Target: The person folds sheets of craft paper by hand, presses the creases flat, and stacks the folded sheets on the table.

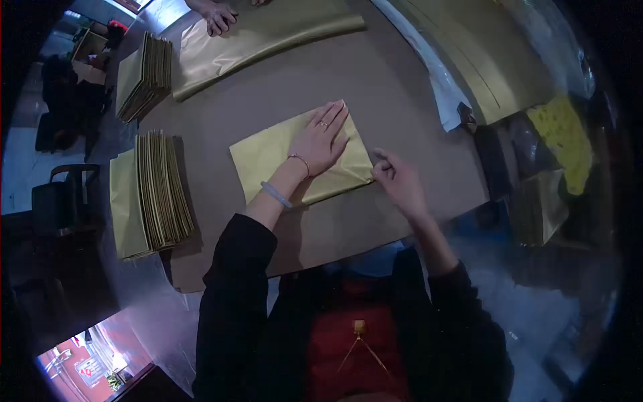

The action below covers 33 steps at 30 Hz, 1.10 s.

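A folded gold sheet lies on the brown tabletop in front of me. My left hand rests flat across it, fingers stretched toward its far corner, with a ring and bracelets showing. At the sheet's near right corner is my right hand, thumb and forefinger closed in a pinch on that corner. Whether the sheet is paper or cloth I cannot tell.
Two stacks of folded gold sheets, a nearer stack and a farther stack, stand at the left. Another person's hand presses on a large gold sheet at the far side. More gold material lies at right.
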### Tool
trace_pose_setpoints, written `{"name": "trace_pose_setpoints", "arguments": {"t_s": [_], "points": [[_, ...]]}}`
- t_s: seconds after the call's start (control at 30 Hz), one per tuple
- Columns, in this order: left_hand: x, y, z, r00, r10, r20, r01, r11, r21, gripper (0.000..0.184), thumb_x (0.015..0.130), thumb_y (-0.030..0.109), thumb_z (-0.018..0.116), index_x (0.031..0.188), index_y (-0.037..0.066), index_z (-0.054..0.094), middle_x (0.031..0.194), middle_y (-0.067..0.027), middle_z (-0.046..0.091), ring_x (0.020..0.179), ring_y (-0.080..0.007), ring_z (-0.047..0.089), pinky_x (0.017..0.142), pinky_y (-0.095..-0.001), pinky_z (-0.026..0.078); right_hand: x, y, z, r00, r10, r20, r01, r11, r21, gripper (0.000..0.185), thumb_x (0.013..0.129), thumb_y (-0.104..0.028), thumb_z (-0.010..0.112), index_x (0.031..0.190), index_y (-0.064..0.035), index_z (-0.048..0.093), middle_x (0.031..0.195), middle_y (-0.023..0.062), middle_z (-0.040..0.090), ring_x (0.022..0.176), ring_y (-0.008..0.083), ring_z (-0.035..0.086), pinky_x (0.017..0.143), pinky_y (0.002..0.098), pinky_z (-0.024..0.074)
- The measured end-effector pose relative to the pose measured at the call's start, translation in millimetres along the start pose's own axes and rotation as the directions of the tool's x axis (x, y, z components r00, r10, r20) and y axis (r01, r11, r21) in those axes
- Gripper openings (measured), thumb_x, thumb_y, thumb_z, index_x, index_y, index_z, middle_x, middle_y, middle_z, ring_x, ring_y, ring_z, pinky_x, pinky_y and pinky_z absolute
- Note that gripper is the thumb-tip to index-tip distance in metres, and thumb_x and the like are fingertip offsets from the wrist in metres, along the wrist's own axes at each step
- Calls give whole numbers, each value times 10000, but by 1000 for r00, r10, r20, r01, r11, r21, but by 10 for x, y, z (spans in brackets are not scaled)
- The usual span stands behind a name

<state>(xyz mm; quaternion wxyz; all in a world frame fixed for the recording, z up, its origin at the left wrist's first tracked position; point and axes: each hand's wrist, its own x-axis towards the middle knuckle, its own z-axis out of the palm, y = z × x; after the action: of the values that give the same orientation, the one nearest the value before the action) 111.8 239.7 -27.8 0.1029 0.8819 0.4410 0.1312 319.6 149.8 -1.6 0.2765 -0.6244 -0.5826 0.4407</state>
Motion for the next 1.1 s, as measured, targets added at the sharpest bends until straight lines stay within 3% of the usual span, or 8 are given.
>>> {"name": "trace_pose_setpoints", "arguments": {"t_s": [0.13,0.27,0.43,0.53,0.73,0.83,0.97,1.1], "points": [[13,-11,21,1000,7,-24,-8,1000,-10,574,933,338,416,1426,63,312,1490,-102,298,1385,-269,256,1131,-404,230,9,12,-51,999,48,-12,-47,996,81,331,876,-192,638,1157,-22,597,811,30,638,727,99,564,687,256,471],[12,11,2,1000,-14,-2,14,1000,-25,573,935,340,414,1426,61,312,1493,-102,292,1386,-264,253,1132,-405,227,-14,-41,-6,999,12,-52,-11,1000,25,310,859,-169,645,1131,-24,606,796,45,629,712,116,567,681,263,470],[0,-19,57,1000,6,-27,-6,1000,-19,572,940,347,402,1428,63,309,1497,-96,287,1390,-254,249,1136,-399,223,-18,-32,90,978,-204,-52,145,831,-536,319,834,-148,639,1140,-83,578,939,88,615,842,240,608,753,358,458],[-4,9,14,1000,-9,-11,9,1000,10,571,943,358,393,1426,62,313,1495,-98,289,1387,-255,254,1137,-392,222,-30,-51,30,965,-258,-42,184,783,-594,377,837,-160,626,1201,-120,535,1051,83,578,939,266,584,792,392,437],[4,-44,112,997,18,-70,-17,1000,3,577,943,374,396,1419,56,322,1491,-105,294,1383,-260,262,1132,-397,224,-20,-222,-91,992,-88,95,125,844,-521,435,851,-187,617,1262,-141,482,1116,116,536,1028,322,539,868,448,396],[-9,-24,79,1000,6,-30,-6,1000,-1,587,950,372,388,1425,38,303,1491,-122,290,1387,-269,248,1135,-381,218,156,-183,-32,991,-134,2,124,912,-391,432,868,-166,595,1281,-128,473,1127,128,536,1043,333,533,902,454,390],[-1,22,57,1000,-19,5,18,998,62,604,949,390,366,1420,16,302,1492,-126,289,1396,-265,232,1142,-373,199,455,-413,254,796,-595,-114,530,775,-344,488,918,-158,497,1375,-38,375,1364,167,432,1223,350,437,1032,449,325],[18,50,-50,991,-64,120,69,997,-38,588,948,312,313,1432,-17,259,1501,-150,267,1408,-280,195,1162,-371,147,651,-325,483,902,-432,5,394,816,-423,520,995,-287,327,1449,-49,242,1473,129,319,1360,280,299,1115,454,213]]}}
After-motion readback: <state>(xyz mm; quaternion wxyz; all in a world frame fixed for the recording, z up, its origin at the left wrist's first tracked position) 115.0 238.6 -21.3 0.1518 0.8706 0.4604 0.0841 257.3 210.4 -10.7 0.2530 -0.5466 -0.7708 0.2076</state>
